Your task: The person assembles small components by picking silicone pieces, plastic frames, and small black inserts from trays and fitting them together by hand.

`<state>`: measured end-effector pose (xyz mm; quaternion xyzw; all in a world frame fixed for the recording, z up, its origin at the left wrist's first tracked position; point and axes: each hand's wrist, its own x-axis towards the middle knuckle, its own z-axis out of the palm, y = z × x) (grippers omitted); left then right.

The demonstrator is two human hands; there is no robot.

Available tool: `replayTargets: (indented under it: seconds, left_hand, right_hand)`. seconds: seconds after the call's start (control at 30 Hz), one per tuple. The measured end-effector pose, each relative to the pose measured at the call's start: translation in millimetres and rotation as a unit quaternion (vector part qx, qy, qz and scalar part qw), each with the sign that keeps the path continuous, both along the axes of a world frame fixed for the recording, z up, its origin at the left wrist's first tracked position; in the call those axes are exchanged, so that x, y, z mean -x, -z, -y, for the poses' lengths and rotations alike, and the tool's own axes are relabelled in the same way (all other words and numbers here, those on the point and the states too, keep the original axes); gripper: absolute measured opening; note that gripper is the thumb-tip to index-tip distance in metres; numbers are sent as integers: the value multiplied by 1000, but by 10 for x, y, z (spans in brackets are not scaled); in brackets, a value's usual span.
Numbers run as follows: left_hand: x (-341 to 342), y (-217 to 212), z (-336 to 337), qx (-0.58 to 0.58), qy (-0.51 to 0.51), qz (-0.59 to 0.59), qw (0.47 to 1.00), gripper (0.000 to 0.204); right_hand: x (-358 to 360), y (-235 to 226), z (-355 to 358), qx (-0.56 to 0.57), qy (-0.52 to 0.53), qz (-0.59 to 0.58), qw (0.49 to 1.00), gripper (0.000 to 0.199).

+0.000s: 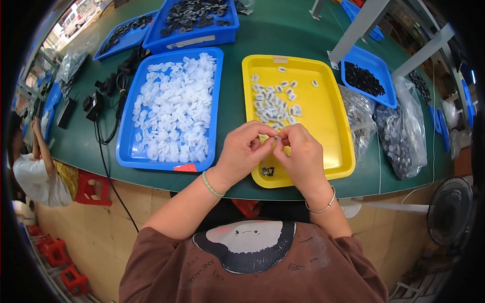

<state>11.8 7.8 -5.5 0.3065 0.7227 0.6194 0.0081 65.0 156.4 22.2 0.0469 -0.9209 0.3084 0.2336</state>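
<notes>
white clip (277, 137) pinched between both hands' fingers (267, 139) over yellow tray (331, 126); orientation unclear.

Bright, even light; soft shadows (fisheye edges bend, darken).

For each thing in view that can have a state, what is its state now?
left hand: pinching a small white part
right hand: pinching the same part
yellow tray: partly filled, white parts in a loose cluster
blue tray: heaped with white parts
dark-parts bin: full
clear bag: lying open-topped, holding dark parts
fan: cannot tell if running
</notes>
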Motion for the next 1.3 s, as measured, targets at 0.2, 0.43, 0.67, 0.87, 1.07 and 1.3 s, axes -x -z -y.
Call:
replayTargets:
  seconds: [0.2, 0.43, 0.67, 0.87, 1.07, 1.3]
  left_hand:
    - [6, -19, 30, -23, 6, 30, 999, 13]
    - [39, -41, 66, -132, 10, 244, 961, 14]
    - [50, -40, 34, -173, 20, 291, 941, 17]
    - [51, -13, 58, -150, 28, 287, 946, 18]
    - [55, -13, 57, -177, 24, 298, 938, 18]
    - [64, -25, 78, -212, 33, 320, 923, 19]
  right_hand:
    - [-39, -15, -8, 42, -9, 1, 999, 16]
    - [-429, -236, -1003, 117, 185, 8, 976, 9]
    - [-370, 121, -1696, -86, 290, 17, 953, 13]
    - [-337, 240, -1784, -128, 286, 14, 949, 11]
    - [-424, 233, -1788, 40, 266, -12, 963, 7]
    - [-473, -84, -1375, 404, 128, 11, 906, 7]
